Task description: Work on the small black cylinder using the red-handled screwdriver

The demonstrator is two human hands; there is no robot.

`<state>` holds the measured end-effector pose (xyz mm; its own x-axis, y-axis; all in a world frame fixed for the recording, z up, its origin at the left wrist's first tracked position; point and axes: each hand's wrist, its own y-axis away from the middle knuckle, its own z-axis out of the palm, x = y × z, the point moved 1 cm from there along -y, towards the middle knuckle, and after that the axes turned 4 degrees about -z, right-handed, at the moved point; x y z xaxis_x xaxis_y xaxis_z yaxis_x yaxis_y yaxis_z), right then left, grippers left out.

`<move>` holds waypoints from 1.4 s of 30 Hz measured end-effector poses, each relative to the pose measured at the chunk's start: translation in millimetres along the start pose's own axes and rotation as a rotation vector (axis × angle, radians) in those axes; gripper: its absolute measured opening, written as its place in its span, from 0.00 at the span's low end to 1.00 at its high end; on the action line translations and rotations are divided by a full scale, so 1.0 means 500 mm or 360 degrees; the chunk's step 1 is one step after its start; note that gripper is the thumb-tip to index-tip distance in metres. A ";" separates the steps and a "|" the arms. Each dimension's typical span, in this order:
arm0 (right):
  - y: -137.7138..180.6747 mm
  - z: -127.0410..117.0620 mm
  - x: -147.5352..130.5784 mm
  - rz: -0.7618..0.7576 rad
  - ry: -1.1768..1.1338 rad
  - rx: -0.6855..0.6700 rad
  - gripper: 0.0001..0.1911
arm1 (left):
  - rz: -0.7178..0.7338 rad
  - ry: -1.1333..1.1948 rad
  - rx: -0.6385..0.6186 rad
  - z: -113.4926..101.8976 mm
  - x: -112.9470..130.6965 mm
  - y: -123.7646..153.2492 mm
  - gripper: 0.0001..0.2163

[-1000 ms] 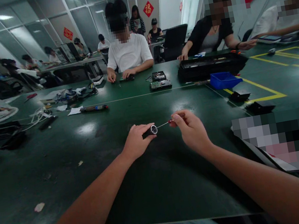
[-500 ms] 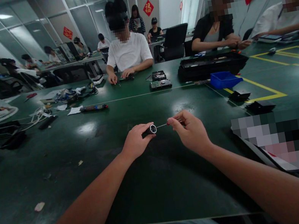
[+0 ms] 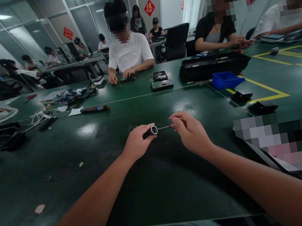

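Observation:
Over the green table (image 3: 141, 188), my left hand (image 3: 137, 142) is closed around a short black cylinder (image 3: 150, 132) with a pale ring at its open end, which faces right. My right hand (image 3: 192, 131) pinches the red handle of a screwdriver (image 3: 166, 127), its fingers hiding most of that handle. The thin metal shaft points left and its tip reaches the cylinder's ringed end. How deep the tip sits inside is too small to tell.
A black-edged board (image 3: 265, 151) lies right of my right arm. Farther off are a blue bin (image 3: 227, 80), a long black housing (image 3: 214, 66), circuit-board parts (image 3: 162, 84) and a dark pen-like tool (image 3: 94, 109). A person in white (image 3: 130, 54) works opposite.
The fingers of my right hand have shifted on the screwdriver handle, the index finger now lifted and straighter. My left hand and the cylinder stay almost where they were.

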<state>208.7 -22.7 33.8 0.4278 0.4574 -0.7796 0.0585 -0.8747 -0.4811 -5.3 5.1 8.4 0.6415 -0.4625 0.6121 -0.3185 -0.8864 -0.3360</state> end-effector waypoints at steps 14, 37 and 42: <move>-0.021 0.015 0.038 0.0551 -0.1095 0.0193 0.14 | 0.0233 -0.0019 0.0044 -0.013 0.010 -0.003 0.19; -0.012 0.011 0.035 0.0224 -0.0571 0.0201 0.14 | 0.0083 -0.0120 -0.0024 -0.010 0.012 -0.001 0.20; -0.013 -0.006 0.007 0.0241 -0.0099 0.0124 0.20 | 0.0050 -0.0129 -0.0026 -0.009 0.008 0.000 0.20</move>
<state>212.6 -15.8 35.2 0.3696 0.3327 -0.8675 -0.0736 -0.9203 -0.3843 -5.7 3.1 14.1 0.6851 -0.4875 0.5413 -0.3502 -0.8720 -0.3420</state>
